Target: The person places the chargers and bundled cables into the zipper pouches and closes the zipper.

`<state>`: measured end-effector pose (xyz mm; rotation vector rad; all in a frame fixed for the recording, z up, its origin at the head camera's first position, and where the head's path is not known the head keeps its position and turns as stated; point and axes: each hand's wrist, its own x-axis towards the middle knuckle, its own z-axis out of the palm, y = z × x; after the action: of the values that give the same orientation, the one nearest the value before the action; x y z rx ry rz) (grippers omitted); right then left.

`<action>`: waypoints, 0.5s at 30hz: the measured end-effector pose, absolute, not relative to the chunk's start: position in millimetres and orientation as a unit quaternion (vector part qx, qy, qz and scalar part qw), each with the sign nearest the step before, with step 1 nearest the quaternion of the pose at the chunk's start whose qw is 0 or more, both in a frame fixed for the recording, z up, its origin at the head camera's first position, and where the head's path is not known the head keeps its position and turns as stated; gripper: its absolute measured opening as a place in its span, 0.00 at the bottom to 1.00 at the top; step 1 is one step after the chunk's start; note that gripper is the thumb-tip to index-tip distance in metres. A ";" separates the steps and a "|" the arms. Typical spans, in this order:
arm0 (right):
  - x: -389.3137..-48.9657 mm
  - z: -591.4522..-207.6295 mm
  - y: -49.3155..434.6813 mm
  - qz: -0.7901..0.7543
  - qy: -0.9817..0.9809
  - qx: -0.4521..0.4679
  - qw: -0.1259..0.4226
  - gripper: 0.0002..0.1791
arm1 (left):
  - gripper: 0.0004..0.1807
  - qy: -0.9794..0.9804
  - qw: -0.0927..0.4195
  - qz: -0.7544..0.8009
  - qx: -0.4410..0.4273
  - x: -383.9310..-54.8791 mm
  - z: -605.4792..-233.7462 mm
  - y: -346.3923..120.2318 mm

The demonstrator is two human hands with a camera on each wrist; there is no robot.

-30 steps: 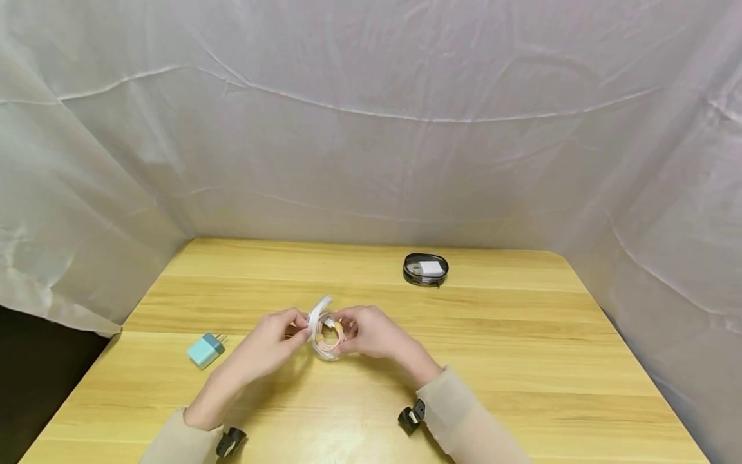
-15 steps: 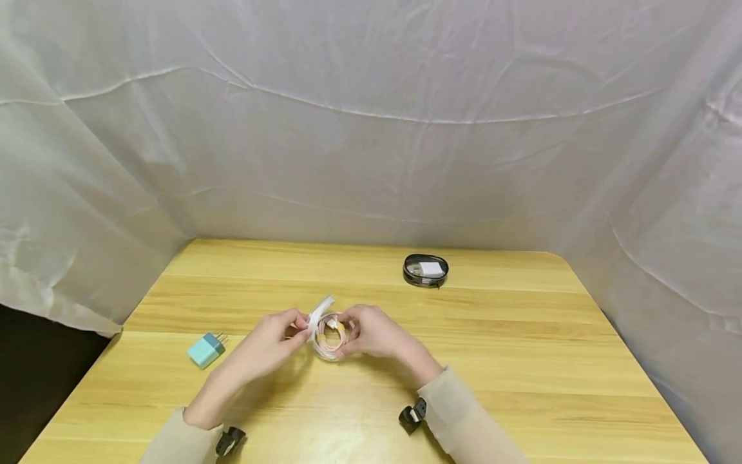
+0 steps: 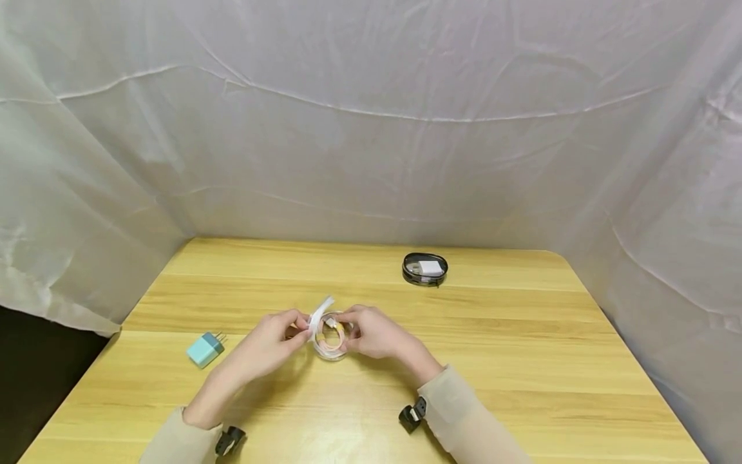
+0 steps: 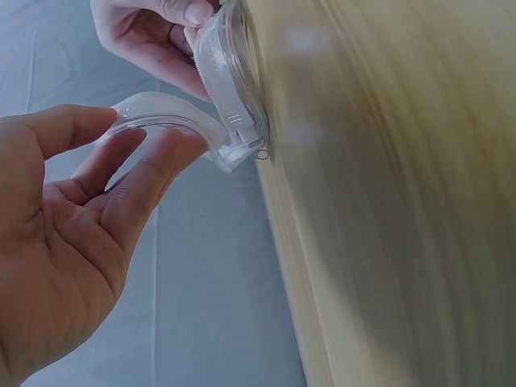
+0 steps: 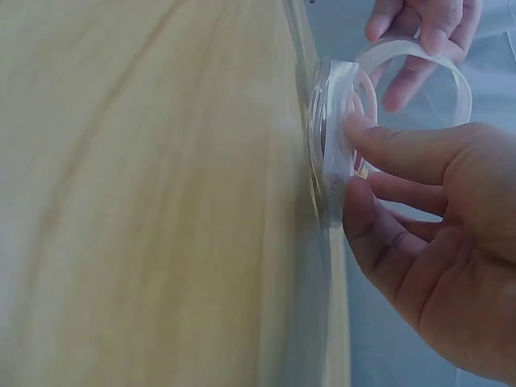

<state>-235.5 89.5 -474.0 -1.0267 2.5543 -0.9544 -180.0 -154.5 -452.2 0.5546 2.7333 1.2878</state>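
Note:
A small round clear case (image 3: 330,357) with a white zipper stands unzipped on the table, its lid (image 3: 319,314) tilted up on the left. Inside lies a coiled pale pink cable (image 3: 321,339) with yellow ties and a white plug. My left hand (image 3: 269,338) pinches the lid between thumb and fingers; the left wrist view has that lid (image 4: 165,106) arched away from the base (image 4: 227,89). My right hand (image 3: 377,332) holds the base by its right side. In the right wrist view, thumb and fingers grip the base's rim (image 5: 339,153), with some pink cable (image 5: 370,93) behind.
A teal charger (image 3: 205,350) with metal prongs lies to the left of my left hand. Farther back on the wooden table (image 3: 510,335) sits a black-rimmed clear case (image 3: 414,277) with a white charger (image 3: 430,268) inside. Pale cloth (image 3: 371,161) hangs behind the table.
The right hand's thumb has drawn back slightly to the right along the base's edge, and more of the coiled cable shows. The left hand keeps its hold on the lid.

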 end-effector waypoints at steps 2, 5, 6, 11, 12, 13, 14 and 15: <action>-234.9 -474.8 89.1 -0.317 0.873 -0.354 0.112 0.33 | 0.02 0.888 0.035 0.420 0.182 -180.0 -452.4 -154.4; -234.7 -475.8 90.0 -0.300 0.876 -0.361 0.112 0.31 | 0.02 0.886 0.036 0.422 0.187 -179.9 -452.9 -154.6; -235.1 -476.4 90.6 -0.300 0.874 -0.364 0.116 0.31 | 0.02 0.886 0.036 0.422 0.188 -179.8 -453.1 -154.7; -238.2 -478.4 93.8 -0.327 0.859 -0.363 0.152 0.33 | 0.03 0.887 0.038 0.420 0.185 -179.3 -453.6 -155.0; -238.8 -478.5 94.1 -0.333 0.857 -0.362 0.156 0.34 | 0.03 0.888 0.038 0.420 0.184 -179.2 -453.5 -155.0; -239.3 -478.7 94.4 -0.337 0.854 -0.362 0.160 0.36 | 0.03 0.888 0.038 0.420 0.183 -179.2 -453.4 -154.9; -239.6 -478.6 94.5 -0.341 0.852 -0.362 0.162 0.37 | 0.03 0.888 0.037 0.420 0.183 -179.2 -453.3 -154.8; -239.8 -478.7 94.6 -0.344 0.851 -0.362 0.162 0.37 | 0.03 0.888 0.037 0.420 0.183 -179.3 -453.2 -154.8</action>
<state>-239.8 94.6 -478.7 -1.0317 2.4290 -0.9803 -179.3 -154.8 -453.2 0.5604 2.7278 1.2882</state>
